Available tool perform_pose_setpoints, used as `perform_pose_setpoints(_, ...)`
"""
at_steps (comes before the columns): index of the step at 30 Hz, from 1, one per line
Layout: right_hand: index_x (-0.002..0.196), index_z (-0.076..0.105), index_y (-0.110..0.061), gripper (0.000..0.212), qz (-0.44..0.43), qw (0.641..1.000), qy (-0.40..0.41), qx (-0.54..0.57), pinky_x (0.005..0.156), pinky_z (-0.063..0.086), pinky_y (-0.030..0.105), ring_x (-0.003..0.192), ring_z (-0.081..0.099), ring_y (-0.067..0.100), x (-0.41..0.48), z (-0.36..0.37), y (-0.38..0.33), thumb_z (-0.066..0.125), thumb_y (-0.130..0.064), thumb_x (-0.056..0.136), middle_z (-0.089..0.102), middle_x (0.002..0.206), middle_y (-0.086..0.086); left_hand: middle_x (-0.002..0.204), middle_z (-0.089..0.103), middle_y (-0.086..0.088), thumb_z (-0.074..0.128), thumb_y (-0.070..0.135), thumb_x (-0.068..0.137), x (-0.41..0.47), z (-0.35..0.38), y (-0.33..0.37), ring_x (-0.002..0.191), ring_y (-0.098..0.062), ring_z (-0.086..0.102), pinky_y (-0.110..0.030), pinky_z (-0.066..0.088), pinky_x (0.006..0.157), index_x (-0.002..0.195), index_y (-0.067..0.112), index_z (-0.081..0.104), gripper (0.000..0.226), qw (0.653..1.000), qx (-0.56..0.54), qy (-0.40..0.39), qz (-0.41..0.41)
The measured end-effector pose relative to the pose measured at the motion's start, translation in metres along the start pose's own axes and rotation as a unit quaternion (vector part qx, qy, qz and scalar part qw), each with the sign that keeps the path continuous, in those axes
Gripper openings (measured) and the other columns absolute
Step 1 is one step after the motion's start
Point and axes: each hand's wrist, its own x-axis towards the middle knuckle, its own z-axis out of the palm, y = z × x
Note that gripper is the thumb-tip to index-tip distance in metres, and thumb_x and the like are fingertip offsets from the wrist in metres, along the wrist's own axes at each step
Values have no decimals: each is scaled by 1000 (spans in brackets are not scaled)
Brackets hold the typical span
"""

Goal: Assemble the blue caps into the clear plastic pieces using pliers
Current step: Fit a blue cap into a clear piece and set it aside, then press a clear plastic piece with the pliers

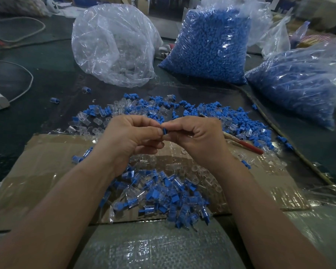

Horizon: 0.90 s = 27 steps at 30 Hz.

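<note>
Heap of finished pieces [163, 197], blue seated in clear, lies closest to my camera on a taped cardboard sheet [47, 171]. Above it, the left hand [130, 134] and right hand [198, 134] meet fingertip to fingertip, both curled, pinching one blue cap [164, 131] between them. Whether a clear piece sits behind the left fingers I cannot tell from my remote seat. Pliers [248, 146], red-handled, lie unheld just right of the right hand, partly under loose parts. Beyond the hands waits a scatter of separate caps and clear pieces [124, 111]. Farther back stand one bag of clear pieces [113, 47] and two bags of blue caps [209, 45]. I judge the job barely dented: one small heap joined, sackfuls left.
</note>
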Motion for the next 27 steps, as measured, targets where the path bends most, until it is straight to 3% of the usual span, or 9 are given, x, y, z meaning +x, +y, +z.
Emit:
perform_pose_setpoints(4,100,69,-4,32,16,999,-26,-21,75,54,18,83,64,7,0,-3,-4,75,-14,70,67,88,-3,56,67,-5,68,14,52,0,0,-1,49,-13,63,-19,51,46,69,8,64,18,1000,4,8,10)
perform_pose_setpoints(8,117,61,-16,68,165,982,-25,-84,80,49,17,86,59,0,4,-21,0,64,-53,61,59,93,-15,58,67,-4,68,15,54,1,-1,-1,51,-12,63,-19,52,49,70,7,64,19,999,-8,29,19)
perform_pose_setpoints(11,127,51,-19,72,274,944,-20,-184,85,39,23,101,52,8,3,-47,20,70,-52,66,58,117,-5,58,67,-4,68,12,54,2,-2,0,50,-12,63,-19,53,49,72,5,62,20,999,-22,39,17)
perform_pose_setpoints(15,136,38,-19,91,413,855,-137,-281,90,35,33,120,44,21,-3,-68,39,68,-63,61,43,138,2,58,67,-4,68,9,58,2,-1,0,50,-13,63,-19,52,48,72,5,62,15,999,-25,36,13)
perform_pose_setpoints(17,137,36,-19,96,436,829,-177,-302,91,35,33,121,43,22,-5,-71,42,67,-65,59,42,140,3,59,67,-4,67,11,56,2,-1,0,51,-13,63,-19,52,49,72,5,62,18,999,-24,36,13)
perform_pose_setpoints(21,135,38,-18,108,456,820,-212,-273,89,34,32,110,45,19,-5,-74,38,61,-72,45,45,136,4,59,67,-4,67,13,54,2,-1,-1,51,-13,63,-19,52,49,72,6,62,20,999,-21,37,16)
perform_pose_setpoints(24,132,40,-18,110,455,808,-255,-274,89,34,32,106,43,19,-6,-76,33,61,-67,35,45,133,4,59,67,-4,67,13,55,1,-1,-1,51,-13,63,-19,53,49,71,6,63,18,999,-21,37,18)
perform_pose_setpoints(27,130,42,-17,102,464,807,-244,-274,88,35,34,102,42,18,-5,-75,34,73,-56,41,48,125,3,59,67,-4,67,11,58,1,-1,-1,51,-12,64,-19,53,50,72,6,63,15,999,-22,36,18)
